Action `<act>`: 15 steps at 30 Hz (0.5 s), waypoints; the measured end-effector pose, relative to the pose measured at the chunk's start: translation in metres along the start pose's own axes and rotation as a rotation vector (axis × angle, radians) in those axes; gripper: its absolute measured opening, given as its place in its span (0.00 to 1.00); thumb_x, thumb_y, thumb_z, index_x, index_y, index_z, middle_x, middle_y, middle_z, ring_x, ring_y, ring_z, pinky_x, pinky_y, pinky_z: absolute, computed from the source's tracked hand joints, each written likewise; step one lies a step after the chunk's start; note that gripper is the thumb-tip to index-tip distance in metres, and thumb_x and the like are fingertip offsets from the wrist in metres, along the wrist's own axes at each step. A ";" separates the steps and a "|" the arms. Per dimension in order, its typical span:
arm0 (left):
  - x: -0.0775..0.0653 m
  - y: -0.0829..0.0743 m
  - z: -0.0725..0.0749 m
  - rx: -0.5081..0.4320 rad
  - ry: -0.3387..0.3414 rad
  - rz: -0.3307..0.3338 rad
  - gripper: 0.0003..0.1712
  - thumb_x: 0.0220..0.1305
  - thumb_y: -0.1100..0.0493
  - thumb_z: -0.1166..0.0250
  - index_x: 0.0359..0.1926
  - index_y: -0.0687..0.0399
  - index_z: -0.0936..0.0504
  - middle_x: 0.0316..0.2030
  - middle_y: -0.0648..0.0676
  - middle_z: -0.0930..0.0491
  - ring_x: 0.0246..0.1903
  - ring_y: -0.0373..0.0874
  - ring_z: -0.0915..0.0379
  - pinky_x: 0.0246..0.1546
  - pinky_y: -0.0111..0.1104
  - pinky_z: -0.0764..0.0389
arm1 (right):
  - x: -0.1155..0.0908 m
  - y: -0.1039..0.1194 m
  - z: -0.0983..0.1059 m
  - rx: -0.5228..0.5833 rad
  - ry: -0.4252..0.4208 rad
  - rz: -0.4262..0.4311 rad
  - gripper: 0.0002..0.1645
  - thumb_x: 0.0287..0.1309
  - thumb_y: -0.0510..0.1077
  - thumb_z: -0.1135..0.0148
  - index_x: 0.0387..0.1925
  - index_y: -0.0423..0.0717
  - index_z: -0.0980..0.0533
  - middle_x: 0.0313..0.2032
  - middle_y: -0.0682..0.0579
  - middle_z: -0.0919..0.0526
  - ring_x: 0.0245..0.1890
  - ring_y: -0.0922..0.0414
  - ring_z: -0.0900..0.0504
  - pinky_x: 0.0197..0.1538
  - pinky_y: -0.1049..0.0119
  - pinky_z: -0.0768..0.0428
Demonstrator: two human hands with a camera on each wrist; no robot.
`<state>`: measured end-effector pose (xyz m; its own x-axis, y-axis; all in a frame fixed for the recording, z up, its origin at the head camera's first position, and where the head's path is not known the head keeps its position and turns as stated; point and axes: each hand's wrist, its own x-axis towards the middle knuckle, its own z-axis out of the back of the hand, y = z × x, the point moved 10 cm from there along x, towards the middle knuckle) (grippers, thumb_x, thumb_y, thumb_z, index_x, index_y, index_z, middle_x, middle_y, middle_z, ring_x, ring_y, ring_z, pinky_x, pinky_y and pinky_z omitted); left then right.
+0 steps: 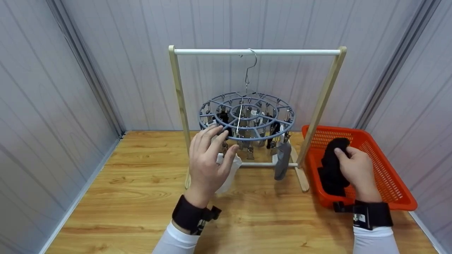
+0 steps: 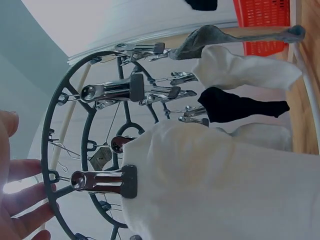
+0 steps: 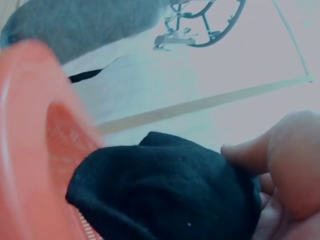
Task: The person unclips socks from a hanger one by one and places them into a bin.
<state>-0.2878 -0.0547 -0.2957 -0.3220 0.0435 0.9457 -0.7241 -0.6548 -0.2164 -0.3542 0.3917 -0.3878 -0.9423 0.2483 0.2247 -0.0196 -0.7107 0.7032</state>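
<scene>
The right hand (image 1: pixel 357 171) pinched black cloth (image 1: pixel 333 167) over the orange basket (image 1: pixel 391 176); the left hand (image 1: pixel 208 158), fingers loosely spread, was at the rim of the round hanger (image 1: pixel 255 139), contact uncertain. A clean lift arguably required a firm edge pinch and clearance from the basket.

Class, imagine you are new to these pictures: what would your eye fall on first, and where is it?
Probably the bright orange basket at the right of the head view, the strongest colour there. Next might come the round hanger with its many clips, hanging from the white bar in the middle. Then the black cloth, pinched in the right hand and seen against the basket.
</scene>
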 end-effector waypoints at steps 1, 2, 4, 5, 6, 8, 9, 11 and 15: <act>0.000 0.000 0.000 0.002 0.003 -0.001 0.27 0.84 0.42 0.35 0.63 0.61 0.11 0.63 0.61 0.15 0.69 0.59 0.23 0.75 0.54 0.28 | 0.001 -0.003 -0.002 -0.024 0.023 -0.006 0.39 0.88 0.58 0.49 0.72 0.24 0.26 0.67 0.20 0.23 0.61 0.30 0.18 0.61 0.42 0.16; 0.000 0.000 -0.001 0.004 0.007 -0.002 0.28 0.84 0.41 0.36 0.63 0.61 0.11 0.63 0.61 0.15 0.69 0.59 0.23 0.75 0.54 0.28 | 0.003 -0.005 -0.004 -0.042 0.049 -0.010 0.40 0.89 0.57 0.51 0.76 0.23 0.32 0.72 0.19 0.29 0.67 0.26 0.24 0.67 0.35 0.21; -0.001 0.000 -0.002 0.005 0.015 -0.006 0.28 0.84 0.41 0.36 0.62 0.61 0.10 0.63 0.61 0.14 0.68 0.59 0.22 0.75 0.54 0.28 | 0.005 -0.009 -0.009 -0.076 0.099 -0.012 0.42 0.90 0.56 0.53 0.80 0.21 0.39 0.75 0.17 0.37 0.74 0.23 0.34 0.73 0.27 0.30; -0.001 -0.001 -0.003 0.006 0.020 -0.007 0.28 0.84 0.41 0.36 0.61 0.61 0.10 0.63 0.61 0.14 0.68 0.59 0.22 0.75 0.54 0.28 | 0.006 -0.010 -0.011 -0.092 0.122 -0.008 0.42 0.90 0.55 0.53 0.80 0.21 0.40 0.75 0.16 0.38 0.75 0.22 0.35 0.74 0.27 0.31; -0.001 -0.001 -0.003 0.007 0.025 -0.009 0.27 0.84 0.42 0.35 0.61 0.61 0.10 0.62 0.61 0.14 0.68 0.59 0.22 0.75 0.54 0.28 | 0.007 -0.010 -0.014 -0.107 0.143 -0.003 0.41 0.90 0.54 0.54 0.80 0.20 0.41 0.76 0.16 0.38 0.75 0.21 0.36 0.74 0.26 0.32; -0.001 -0.003 -0.004 0.008 0.034 -0.013 0.26 0.83 0.43 0.34 0.60 0.61 0.10 0.62 0.61 0.14 0.67 0.59 0.22 0.75 0.53 0.28 | 0.008 -0.011 -0.019 -0.125 0.184 0.008 0.40 0.90 0.52 0.53 0.80 0.19 0.41 0.75 0.16 0.38 0.75 0.21 0.36 0.74 0.26 0.32; -0.001 -0.003 -0.005 0.008 0.038 -0.015 0.25 0.83 0.44 0.34 0.59 0.61 0.09 0.61 0.61 0.13 0.67 0.59 0.22 0.75 0.53 0.29 | 0.008 -0.011 -0.021 -0.131 0.198 0.017 0.39 0.90 0.51 0.53 0.79 0.20 0.40 0.75 0.16 0.36 0.74 0.21 0.34 0.73 0.26 0.31; -0.001 -0.005 -0.005 0.011 0.047 -0.019 0.24 0.83 0.45 0.33 0.60 0.61 0.09 0.61 0.60 0.13 0.67 0.59 0.22 0.75 0.52 0.29 | 0.008 -0.012 -0.025 -0.140 0.224 0.031 0.36 0.89 0.49 0.52 0.78 0.21 0.36 0.73 0.17 0.32 0.71 0.22 0.30 0.70 0.27 0.27; -0.002 -0.007 -0.006 0.011 0.058 -0.025 0.24 0.82 0.45 0.32 0.60 0.60 0.09 0.61 0.60 0.13 0.66 0.60 0.21 0.75 0.52 0.29 | 0.007 -0.014 -0.031 -0.170 0.252 0.056 0.31 0.87 0.45 0.48 0.73 0.21 0.30 0.66 0.18 0.24 0.63 0.24 0.22 0.62 0.31 0.22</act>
<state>-0.2863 -0.0460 -0.2973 -0.3392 0.1034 0.9350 -0.7256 -0.6613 -0.1901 -0.3707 0.3828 -0.4171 -0.9963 0.0495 0.0705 -0.0008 -0.8240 0.5666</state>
